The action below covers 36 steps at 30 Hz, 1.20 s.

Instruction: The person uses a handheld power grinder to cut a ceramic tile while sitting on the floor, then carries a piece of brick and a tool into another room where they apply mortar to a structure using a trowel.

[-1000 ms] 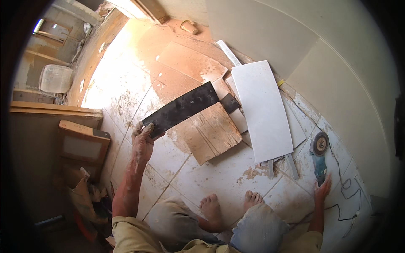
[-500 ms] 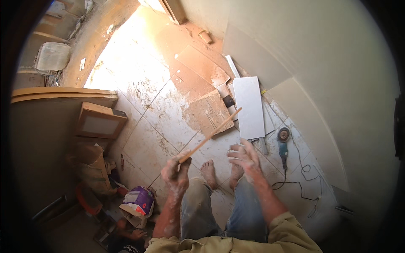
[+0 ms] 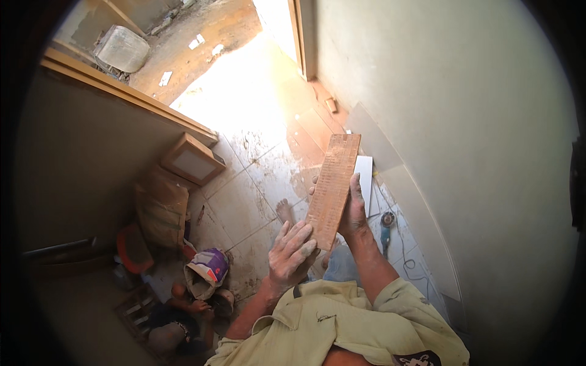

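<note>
I hold a long narrow tile piece (image 3: 333,186) up in front of me with its brown ribbed back facing me. My left hand (image 3: 292,252) grips its near lower end, fingers spread over the corner. My right hand (image 3: 352,210) clasps its right edge a little higher up. Below it my bare foot (image 3: 284,211) stands on the dusty tiled floor (image 3: 244,201). A white tile (image 3: 365,177) lies flat on the floor behind the held piece, mostly hidden by it.
An angle grinder (image 3: 386,227) with its cable lies on the floor by the right wall (image 3: 464,122). Tile cartons (image 3: 192,160), a brown sack (image 3: 162,207), a red bucket (image 3: 132,249) and an open bag (image 3: 209,268) crowd the left. A sunlit doorway (image 3: 268,36) opens ahead.
The view rose and the floor dropped away. The tile piece, held low and slanted by my left hand, now stands upright before me, and my right hand has taken its edge.
</note>
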{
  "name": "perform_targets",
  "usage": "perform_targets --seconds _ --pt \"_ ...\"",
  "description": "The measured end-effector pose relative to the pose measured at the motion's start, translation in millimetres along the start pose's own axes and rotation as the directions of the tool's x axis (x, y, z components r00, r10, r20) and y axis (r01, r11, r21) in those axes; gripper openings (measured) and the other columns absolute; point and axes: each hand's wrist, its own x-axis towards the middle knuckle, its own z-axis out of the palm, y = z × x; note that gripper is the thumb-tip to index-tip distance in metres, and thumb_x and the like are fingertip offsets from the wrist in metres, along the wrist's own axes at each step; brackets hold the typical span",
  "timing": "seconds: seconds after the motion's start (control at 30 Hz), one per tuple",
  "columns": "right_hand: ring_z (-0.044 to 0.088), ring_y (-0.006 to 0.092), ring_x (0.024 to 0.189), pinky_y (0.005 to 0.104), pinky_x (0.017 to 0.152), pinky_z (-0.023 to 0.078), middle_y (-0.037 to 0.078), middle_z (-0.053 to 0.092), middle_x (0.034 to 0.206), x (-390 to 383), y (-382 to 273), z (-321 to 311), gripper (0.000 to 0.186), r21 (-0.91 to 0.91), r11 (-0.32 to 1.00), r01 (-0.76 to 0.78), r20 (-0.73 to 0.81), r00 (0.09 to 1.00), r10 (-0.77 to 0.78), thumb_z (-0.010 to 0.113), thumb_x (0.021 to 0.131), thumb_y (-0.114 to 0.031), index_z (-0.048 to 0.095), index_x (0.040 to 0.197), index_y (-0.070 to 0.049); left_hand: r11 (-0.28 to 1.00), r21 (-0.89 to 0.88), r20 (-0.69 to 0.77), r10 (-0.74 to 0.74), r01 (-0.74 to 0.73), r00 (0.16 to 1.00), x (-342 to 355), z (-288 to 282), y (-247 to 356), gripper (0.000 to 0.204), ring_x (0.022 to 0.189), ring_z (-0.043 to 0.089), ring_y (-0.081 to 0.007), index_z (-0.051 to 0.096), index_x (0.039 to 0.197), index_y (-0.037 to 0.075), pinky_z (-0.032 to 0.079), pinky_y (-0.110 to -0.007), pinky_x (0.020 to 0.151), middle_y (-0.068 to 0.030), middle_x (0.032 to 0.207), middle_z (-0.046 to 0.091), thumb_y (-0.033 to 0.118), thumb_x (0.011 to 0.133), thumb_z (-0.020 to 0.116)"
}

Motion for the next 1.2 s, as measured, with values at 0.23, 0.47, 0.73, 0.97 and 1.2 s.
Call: perform_targets --seconds 0.23,0.47,0.73,0.97,1.2 --pt "0.058 0.0244 0.082 0.0362 0.064 0.052 0.015 0.056 0.097 107 4 59 0.076 0.049 0.981 -0.188 0.131 0.975 0.181 0.032 0.09 -0.069 0.046 0.125 -0.003 0.933 -0.102 -0.084 -0.354 0.345 0.931 0 -73 -94 0.033 0.105 0.062 -0.0375 0.063 0.103 0.001 0.045 -0.048 0.097 -0.0205 0.112 0.063 0.003 0.073 0.076" --pt "0.058 0.0211 0.073 0.0314 0.055 0.051 0.012 0.055 0.088 245 61 134 0.071 -0.04 0.969 -0.242 0.023 0.97 0.243 0.031 0.092 -0.065 0.049 0.115 -0.001 0.975 -0.113 -0.037 -0.196 0.19 0.98 138 -161 -188 0.061 0.122 0.049 -0.0402 0.051 0.126 0.001 0.042 -0.048 0.1 -0.0258 0.131 0.05 0.016 0.074 0.077" --pt "0.059 0.0243 0.071 0.0341 0.054 0.051 0.016 0.056 0.086 375 121 199 0.067 0.009 0.932 -0.362 -0.012 0.932 0.362 0.033 0.092 -0.064 0.048 0.116 -0.002 1.0 0.001 0.231 -0.025 0.025 0.973 252 -190 -260 0.067 0.128 0.042 -0.0405 0.051 0.127 0.003 0.038 -0.052 0.103 -0.0235 0.136 0.045 0.033 0.073 0.077" --pt "0.058 0.0234 0.068 0.0348 0.052 0.05 0.014 0.056 0.08 512 108 207 0.059 -0.046 0.915 -0.402 0.035 0.914 0.403 0.036 0.094 -0.055 0.049 0.114 -0.002 0.939 -0.321 0.338 -0.011 0.126 0.941 330 -216 -344 0.058 0.126 0.046 -0.038 0.055 0.124 0.004 0.044 -0.046 0.099 -0.0199 0.136 0.047 0.021 0.074 0.078" --pt "0.056 0.0216 0.065 0.0322 0.05 0.049 0.013 0.056 0.083 673 35 200 0.061 -0.05 0.883 -0.466 -0.058 0.884 0.464 0.036 0.094 -0.057 0.051 0.116 -0.003 0.718 -0.314 0.21 -0.585 0.621 0.783 431 -252 -504 0.048 0.112 0.059 -0.0296 0.057 0.123 -0.001 0.047 -0.036 0.095 -0.0194 0.119 0.061 0.01 0.079 0.073"
